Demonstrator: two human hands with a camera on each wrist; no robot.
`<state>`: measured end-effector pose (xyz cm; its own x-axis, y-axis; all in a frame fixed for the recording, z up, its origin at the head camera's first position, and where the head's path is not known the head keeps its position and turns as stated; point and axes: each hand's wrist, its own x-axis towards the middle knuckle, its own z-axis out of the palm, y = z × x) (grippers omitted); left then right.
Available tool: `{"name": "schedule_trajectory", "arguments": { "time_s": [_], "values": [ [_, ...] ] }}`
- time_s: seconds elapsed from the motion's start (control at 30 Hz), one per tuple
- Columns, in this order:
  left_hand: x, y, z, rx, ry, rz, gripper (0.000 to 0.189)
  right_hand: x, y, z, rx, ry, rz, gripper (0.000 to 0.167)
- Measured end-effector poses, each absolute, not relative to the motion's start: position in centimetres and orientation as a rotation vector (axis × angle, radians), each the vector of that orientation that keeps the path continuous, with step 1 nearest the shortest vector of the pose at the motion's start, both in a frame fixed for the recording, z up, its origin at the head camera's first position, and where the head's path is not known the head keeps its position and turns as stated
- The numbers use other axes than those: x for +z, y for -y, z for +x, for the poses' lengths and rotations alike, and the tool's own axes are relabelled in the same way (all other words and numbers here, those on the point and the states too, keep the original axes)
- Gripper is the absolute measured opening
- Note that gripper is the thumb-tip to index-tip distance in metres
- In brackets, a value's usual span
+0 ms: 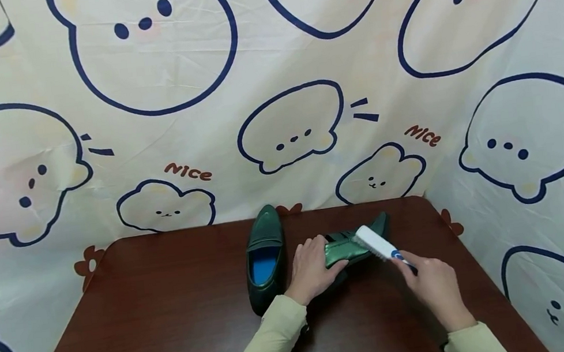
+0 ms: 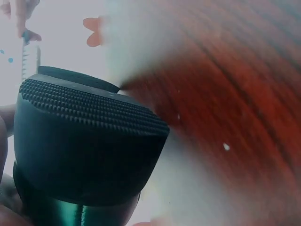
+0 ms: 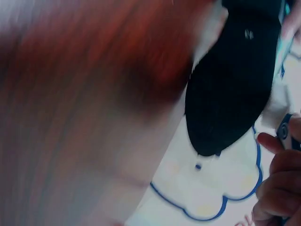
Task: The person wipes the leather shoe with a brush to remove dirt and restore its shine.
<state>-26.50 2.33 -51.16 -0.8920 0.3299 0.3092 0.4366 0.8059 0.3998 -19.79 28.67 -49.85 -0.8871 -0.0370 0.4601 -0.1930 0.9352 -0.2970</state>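
We see a green shoe (image 1: 342, 251) tipped on its side over the table's far right part, a white brush (image 1: 375, 241) at its upper.
Our left hand (image 1: 311, 268) grips the shoe round its heel end; our right hand (image 1: 434, 285) pinches the brush by its dark blue handle, bristles toward the shoe. To the left, a second green shoe (image 1: 265, 237) stands upright on the brown table (image 1: 171, 305), and behind hangs a cartoon-printed cloth (image 1: 285, 62).

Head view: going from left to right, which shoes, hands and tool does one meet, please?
Green shoe with blue insole, left hand, held green shoe, white brush, right hand.
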Motion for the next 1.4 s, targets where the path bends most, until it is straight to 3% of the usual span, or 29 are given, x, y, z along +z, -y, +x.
{"name": "schedule_trajectory", "arguments": {
  "time_s": [0.23,0.5,0.87,1.4],
  "values": [
    [-51.2,-2.4,-26.4,-0.652,2.757,-0.622,0.048,-49.5,-30.8,-20.5,0.512,2.684,0.055,0.039],
    [-51.8,-2.3,-26.7,-0.668,2.761,-0.588,0.05,-49.5,-30.6,-20.4,0.504,2.686,0.059,0.038],
    [-49.8,-2.7,-27.0,-0.469,2.806,-0.718,0.042,-49.3,-29.7,-20.5,0.512,2.675,0.086,0.037],
    [-50.6,-2.8,-28.7,-0.618,2.769,-0.534,0.044,-48.3,-28.0,-20.2,0.562,2.706,0.142,0.035]
  ]
}}
